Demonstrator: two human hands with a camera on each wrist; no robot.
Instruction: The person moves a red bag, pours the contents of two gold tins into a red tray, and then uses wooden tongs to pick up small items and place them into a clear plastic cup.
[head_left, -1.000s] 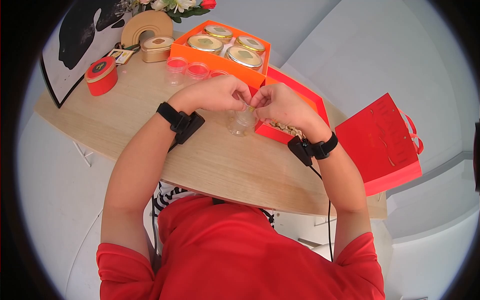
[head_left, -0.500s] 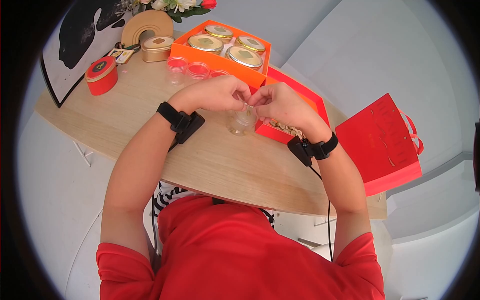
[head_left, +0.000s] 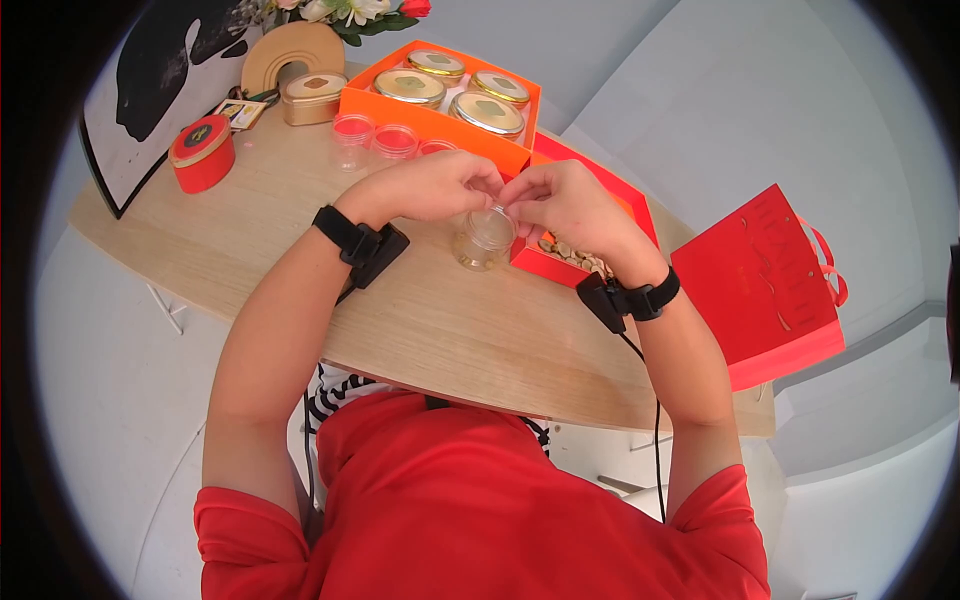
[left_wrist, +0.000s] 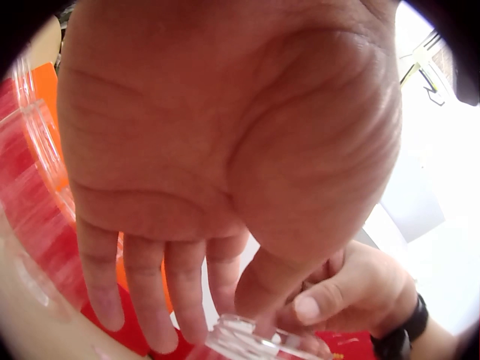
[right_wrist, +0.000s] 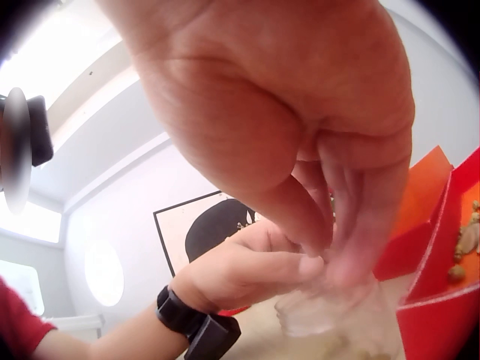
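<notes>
A clear plastic jar (head_left: 484, 242) stands on the table with a few yellowish bits low inside. My left hand (head_left: 450, 190) pinches with thumb and fingers at its far rim. My right hand (head_left: 570, 210) meets it there, thumb and fingertips pinched together over the mouth. Between the two sets of fingertips shows a small clear piece, whose kind I cannot tell. In the right wrist view both hands' tips touch right above the jar (right_wrist: 337, 319). Beside the right hand, a red box (head_left: 545, 262) holds several small tan slices (head_left: 575, 256).
Several clear jars (head_left: 352, 145) stand behind my left hand, before an orange box (head_left: 440, 118) of gold-lidded tins (head_left: 488, 113). At left are a red round tin (head_left: 202, 155), a gold tin (head_left: 315, 98) and a framed picture (head_left: 150, 95). A red paper bag (head_left: 760, 290) stands at right.
A small yellowish-green thing at the fingertips a second ago dropped into the jar's mouth and no longer shows there. The hands stay at the rim; the right fingers have shifted slightly.
</notes>
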